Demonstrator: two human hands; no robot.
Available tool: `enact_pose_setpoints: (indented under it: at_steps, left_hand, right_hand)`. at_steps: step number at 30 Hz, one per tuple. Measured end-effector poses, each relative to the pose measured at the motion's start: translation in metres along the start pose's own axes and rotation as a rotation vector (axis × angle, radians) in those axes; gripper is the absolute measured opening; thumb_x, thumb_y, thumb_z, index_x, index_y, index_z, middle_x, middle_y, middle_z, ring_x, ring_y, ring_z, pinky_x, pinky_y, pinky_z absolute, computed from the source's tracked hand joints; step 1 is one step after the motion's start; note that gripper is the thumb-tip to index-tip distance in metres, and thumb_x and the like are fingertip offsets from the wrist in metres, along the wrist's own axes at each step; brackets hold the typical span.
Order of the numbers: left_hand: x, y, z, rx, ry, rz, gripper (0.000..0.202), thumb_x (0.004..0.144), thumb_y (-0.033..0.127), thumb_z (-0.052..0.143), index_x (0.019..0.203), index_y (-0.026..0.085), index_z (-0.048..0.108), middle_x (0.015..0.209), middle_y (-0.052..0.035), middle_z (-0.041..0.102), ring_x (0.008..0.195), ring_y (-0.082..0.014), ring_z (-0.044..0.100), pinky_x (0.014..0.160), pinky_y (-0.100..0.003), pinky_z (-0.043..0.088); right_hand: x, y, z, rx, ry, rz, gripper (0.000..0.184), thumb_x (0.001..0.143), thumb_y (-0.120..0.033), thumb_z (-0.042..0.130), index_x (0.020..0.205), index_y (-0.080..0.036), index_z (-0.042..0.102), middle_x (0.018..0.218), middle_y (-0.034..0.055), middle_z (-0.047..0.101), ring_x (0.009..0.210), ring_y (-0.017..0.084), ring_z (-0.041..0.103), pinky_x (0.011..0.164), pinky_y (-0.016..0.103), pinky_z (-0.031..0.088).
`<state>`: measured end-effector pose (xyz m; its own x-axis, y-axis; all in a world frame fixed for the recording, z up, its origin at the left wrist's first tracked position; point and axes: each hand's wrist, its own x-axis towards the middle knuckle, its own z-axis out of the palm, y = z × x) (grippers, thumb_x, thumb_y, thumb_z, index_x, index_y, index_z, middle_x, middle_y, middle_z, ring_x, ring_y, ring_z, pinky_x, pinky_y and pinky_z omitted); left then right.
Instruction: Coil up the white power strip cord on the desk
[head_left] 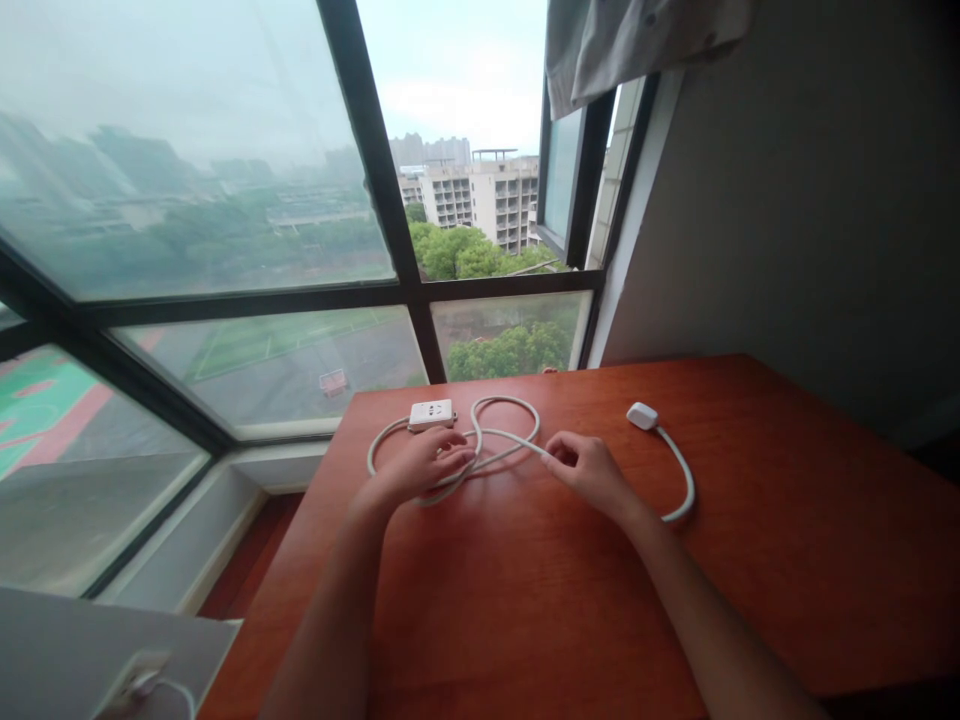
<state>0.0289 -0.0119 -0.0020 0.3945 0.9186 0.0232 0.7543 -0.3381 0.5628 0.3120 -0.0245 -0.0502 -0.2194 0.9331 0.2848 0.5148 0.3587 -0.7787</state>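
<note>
The right hand pinches a slim white plastic cord looping leftward near the far edge of the red-brown wooden desk; whether the left hand grips it, I can't tell.

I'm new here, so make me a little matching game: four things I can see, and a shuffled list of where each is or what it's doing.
1. socket
2. plug
3. right hand
4. cloth

A. pinching the cord
B. hanging at the top of the view
C. on the table, right of the cord's loop
D. just beyond the left hand

Pairs: 1-D, 2-C, 3-A, 4-B
</note>
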Motion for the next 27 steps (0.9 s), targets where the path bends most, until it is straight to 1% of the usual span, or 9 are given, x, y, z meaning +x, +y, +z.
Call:
enact_pose_setpoints:
  at_steps: [4,7,9,12,15,18,20,23,27]
  left_hand:
    - [-0.003,0.019,0.008,-0.034,-0.124,0.077,0.024,0.081,0.042,0.061,0.080,0.018,0.062,0.072,-0.0003,0.061,0.064,-0.0143,0.052,0.056,-0.023,0.035]
    - [-0.001,0.021,0.005,-0.169,0.010,0.062,0.027,0.085,0.039,0.056,0.072,0.016,0.059,0.063,0.0012,0.052,0.058,-0.0115,0.044,0.052,-0.022,0.030]
    - [0.001,0.019,0.000,-0.412,0.160,-0.031,0.028,0.086,0.041,0.056,0.078,0.014,0.063,0.060,0.0020,0.047,0.054,-0.0098,0.040,0.049,-0.021,0.027]
    - [0.004,0.010,-0.007,-0.963,0.313,-0.157,0.028,0.085,0.035,0.061,0.095,0.010,0.065,0.056,0.0061,0.037,0.045,-0.0051,0.031,0.043,-0.017,0.022]
    - [0.007,-0.004,-0.009,-1.491,0.347,-0.242,0.019,0.089,0.021,0.054,0.097,0.006,0.062,0.054,0.0088,0.032,0.040,-0.0020,0.025,0.039,-0.014,0.022]
    - [0.010,-0.018,-0.005,-1.826,0.376,-0.322,0.021,0.096,0.014,0.040,0.095,0.007,0.060,0.053,0.0082,0.034,0.038,-0.0019,0.030,0.038,-0.011,0.026]
    - [0.011,-0.023,0.000,-1.915,0.397,-0.354,0.024,0.098,0.013,0.036,0.095,0.007,0.059,0.053,0.0070,0.038,0.038,-0.0025,0.035,0.038,-0.011,0.029]
    - [0.014,-0.025,0.006,-1.920,0.395,-0.388,0.023,0.097,0.013,0.037,0.097,0.007,0.059,0.054,0.0055,0.042,0.040,-0.0032,0.039,0.038,-0.012,0.032]
    - [0.016,-0.024,0.012,-1.740,0.392,-0.434,0.017,0.091,0.014,0.045,0.096,0.007,0.060,0.054,0.0059,0.042,0.040,-0.0029,0.038,0.040,-0.012,0.031]
  right_hand:
    - [0.000,0.003,-0.002,-0.021,0.055,0.039,0.014,0.078,-0.031,0.061,0.072,-0.019,0.064,0.063,0.0001,0.063,0.058,0.014,0.055,0.055,0.024,0.039]
    - [0.001,0.006,-0.006,-0.026,0.053,0.054,0.014,0.078,-0.031,0.062,0.072,-0.019,0.064,0.062,-0.0004,0.062,0.058,0.014,0.054,0.056,0.024,0.039]
    - [0.001,0.009,-0.011,-0.013,0.018,0.057,0.015,0.078,-0.032,0.062,0.073,-0.019,0.064,0.063,-0.0007,0.061,0.058,0.014,0.053,0.055,0.024,0.038]
    - [0.002,0.014,-0.023,0.054,-0.030,0.075,0.018,0.078,-0.036,0.063,0.074,-0.018,0.063,0.064,-0.0010,0.060,0.059,0.013,0.052,0.054,0.023,0.037]
    - [0.000,0.017,-0.043,0.183,-0.036,0.118,0.022,0.079,-0.039,0.063,0.078,-0.018,0.062,0.065,-0.0020,0.056,0.059,0.012,0.049,0.053,0.023,0.036]
    - [-0.007,0.015,-0.067,0.272,-0.029,0.153,0.024,0.080,-0.041,0.065,0.080,-0.018,0.062,0.070,-0.0015,0.055,0.064,0.013,0.050,0.056,0.023,0.037]
    - [-0.015,0.012,-0.081,0.292,-0.035,0.181,0.025,0.079,-0.043,0.067,0.081,-0.018,0.063,0.072,-0.0008,0.056,0.066,0.013,0.050,0.058,0.023,0.039]
    - [-0.032,0.008,-0.099,0.331,-0.030,0.208,0.026,0.076,-0.043,0.072,0.080,-0.018,0.064,0.072,-0.0004,0.055,0.065,0.013,0.050,0.056,0.022,0.040]
    - [-0.060,0.004,-0.119,0.432,0.045,0.237,0.028,0.073,-0.045,0.073,0.079,-0.019,0.065,0.065,-0.0022,0.051,0.056,0.010,0.043,0.050,0.021,0.035]
